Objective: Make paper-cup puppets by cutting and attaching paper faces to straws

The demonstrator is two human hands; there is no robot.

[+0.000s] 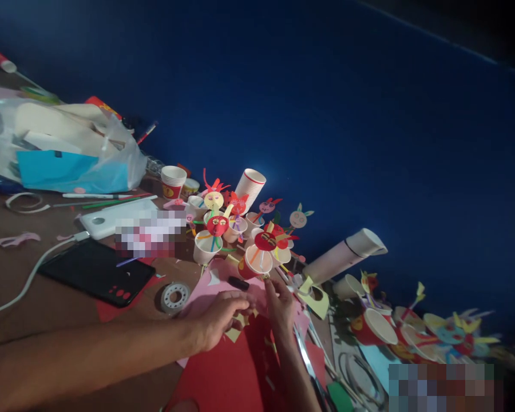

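My left hand (pixel 226 316) reaches in from the left with its fingers curled together above yellow paper scraps (pixel 237 331). My right hand (pixel 280 303) is raised beside it, its thumb and fingertips pinched near a small pale bit I cannot make out. Just beyond those fingertips stands a paper cup (pixel 257 262) with a red paper face (pixel 266 240) on top. Beneath both hands lie red paper (pixel 223 372) and pink paper (pixel 203 297). A small black object (pixel 239 283) rests between the cup and my left hand.
Several decorated cups (pixel 208 247) crowd the back, with others (pixel 373 327) at the right. A white tape roll (pixel 175 297), black phone case (pixel 98 272) and white power bank (pixel 115 217) lie left. Scissors (pixel 304 355) lie beside my right forearm. A cup stack (pixel 343 254) leans by the blue wall.
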